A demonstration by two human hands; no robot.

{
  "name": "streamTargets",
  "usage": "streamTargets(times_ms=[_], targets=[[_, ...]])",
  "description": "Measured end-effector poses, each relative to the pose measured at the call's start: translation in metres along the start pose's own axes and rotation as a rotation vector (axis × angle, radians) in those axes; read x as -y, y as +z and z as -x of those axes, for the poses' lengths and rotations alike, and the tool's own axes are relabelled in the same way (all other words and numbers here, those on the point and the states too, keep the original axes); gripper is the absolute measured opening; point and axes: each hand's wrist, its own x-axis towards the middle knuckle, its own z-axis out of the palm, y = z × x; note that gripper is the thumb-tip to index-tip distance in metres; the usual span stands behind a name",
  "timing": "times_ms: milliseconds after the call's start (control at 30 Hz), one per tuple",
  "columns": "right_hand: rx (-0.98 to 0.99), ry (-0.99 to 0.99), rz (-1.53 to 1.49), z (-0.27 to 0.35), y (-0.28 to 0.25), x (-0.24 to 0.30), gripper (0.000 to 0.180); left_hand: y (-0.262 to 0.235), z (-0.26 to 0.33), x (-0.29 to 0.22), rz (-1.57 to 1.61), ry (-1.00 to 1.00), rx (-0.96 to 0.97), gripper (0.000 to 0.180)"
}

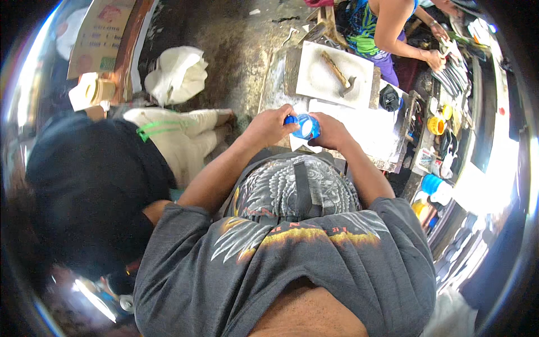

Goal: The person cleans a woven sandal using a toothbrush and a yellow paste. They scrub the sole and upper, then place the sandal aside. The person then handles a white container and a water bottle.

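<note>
In front of my belly, my two hands meet at a small blue container [306, 128] with a bright white middle. My right hand [331, 131] is wrapped round its right side. From the left, my left hand [270, 126] pinches a small blue piece [290, 120] against the container's edge. Whether that piece is a lid or part of the container, I cannot tell. Just beyond my hands is a white worktop [359, 124], washed out by light. A hammer [339, 73] with a wooden handle lies on a pale square board [307, 84] farther back.
At the left sits a person in a dark top [90, 185] and light trousers [168, 124], close to my left arm. Another person's hands [435, 59] handle dark strips at the back right. A black bundle [389, 98], a yellow tub [435, 125] and a blue roll [431, 184] are on the right.
</note>
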Motion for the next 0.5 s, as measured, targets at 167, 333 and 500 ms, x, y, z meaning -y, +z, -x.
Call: streamTargets(times_ms=[167,333,500], targets=[[-0.162,0.251,-0.714,-0.042,0.01,0.053,0.079,-0.077,-0.074,0.001,-0.038,0.041,0.059,0.039],[-0.146,0.087,-1.016,-0.089,0.022,0.074,0.079,-0.119,-0.091,0.017,-0.174,0.025,0.042,0.04],[-0.14,0.094,-0.729,-0.118,0.041,0.063,0.071,-0.127,-0.07,0.038,-0.098,0.039,0.003,0.037]])
